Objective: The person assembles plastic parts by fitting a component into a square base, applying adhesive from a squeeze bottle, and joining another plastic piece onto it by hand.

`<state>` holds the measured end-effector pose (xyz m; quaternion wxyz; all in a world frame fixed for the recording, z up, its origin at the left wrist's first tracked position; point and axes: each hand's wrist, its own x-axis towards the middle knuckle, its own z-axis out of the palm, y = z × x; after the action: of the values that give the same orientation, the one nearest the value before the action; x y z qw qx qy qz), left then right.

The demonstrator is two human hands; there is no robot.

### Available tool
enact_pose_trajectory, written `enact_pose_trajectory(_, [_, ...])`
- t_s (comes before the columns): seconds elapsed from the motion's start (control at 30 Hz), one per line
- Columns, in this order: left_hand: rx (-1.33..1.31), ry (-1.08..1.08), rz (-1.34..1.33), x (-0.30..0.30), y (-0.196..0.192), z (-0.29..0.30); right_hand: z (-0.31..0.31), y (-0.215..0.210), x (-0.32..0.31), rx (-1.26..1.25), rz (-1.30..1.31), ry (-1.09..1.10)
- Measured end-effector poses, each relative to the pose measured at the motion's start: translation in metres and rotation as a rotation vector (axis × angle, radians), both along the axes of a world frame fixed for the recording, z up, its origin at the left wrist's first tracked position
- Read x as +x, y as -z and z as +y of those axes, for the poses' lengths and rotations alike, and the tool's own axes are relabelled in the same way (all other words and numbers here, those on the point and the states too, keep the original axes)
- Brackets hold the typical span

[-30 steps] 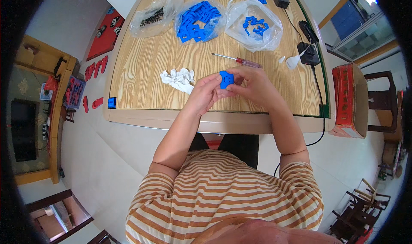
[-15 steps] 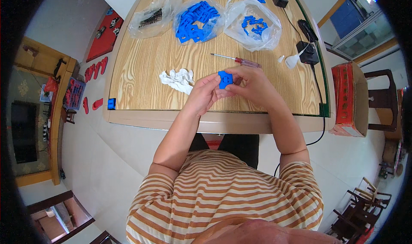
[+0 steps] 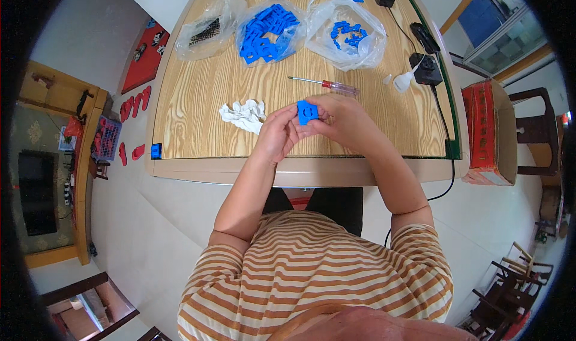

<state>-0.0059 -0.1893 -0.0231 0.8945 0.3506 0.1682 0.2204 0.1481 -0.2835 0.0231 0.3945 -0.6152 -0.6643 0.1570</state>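
Note:
Between my two hands, above the near part of the table, is a small blue plastic piece (image 3: 308, 112), roughly square with a cut-out in its face. The fingers of my left hand (image 3: 279, 134) close on its left side. On its right side, my right hand (image 3: 345, 122) pinches it between thumb and fingers. A screwdriver (image 3: 324, 84) with a clear reddish handle lies just beyond my right hand. Crumpled white cloth or paper (image 3: 243, 114) rests left of my left hand. The undersides of the fingers are hidden.
Along the back of the wood-grain table (image 3: 186, 125) lie clear bags: one with dark screws (image 3: 205, 34), one with blue plates (image 3: 270, 32), one with small blue parts (image 3: 349, 36). Black adapters (image 3: 425, 69) and cables run along the right edge. A cardboard box (image 3: 489, 131) stands beside the table.
The view has shifted slightly. The blue piece is still in both hands and now sits at a slightly different angle, a little further left in view.

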Motion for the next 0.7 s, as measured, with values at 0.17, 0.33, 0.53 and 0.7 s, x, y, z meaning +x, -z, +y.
enact_pose_trajectory(0.17, [-0.01,0.0,-0.023,-0.001,0.0,0.0,0.0,-0.008,-0.001,-0.005,0.013,-0.022])
enact_pose_trajectory(0.33, [0.007,0.014,-0.033,0.0,0.002,0.001,0.0,-0.003,-0.001,-0.009,0.049,-0.025])
enact_pose_trajectory(0.53, [-0.014,0.026,-0.046,-0.001,0.004,0.002,0.0,-0.002,0.001,-0.097,0.146,-0.016])
enact_pose_trajectory(0.7, [-0.015,0.024,-0.034,0.0,0.003,0.002,0.001,-0.002,0.002,-0.106,0.128,-0.017])
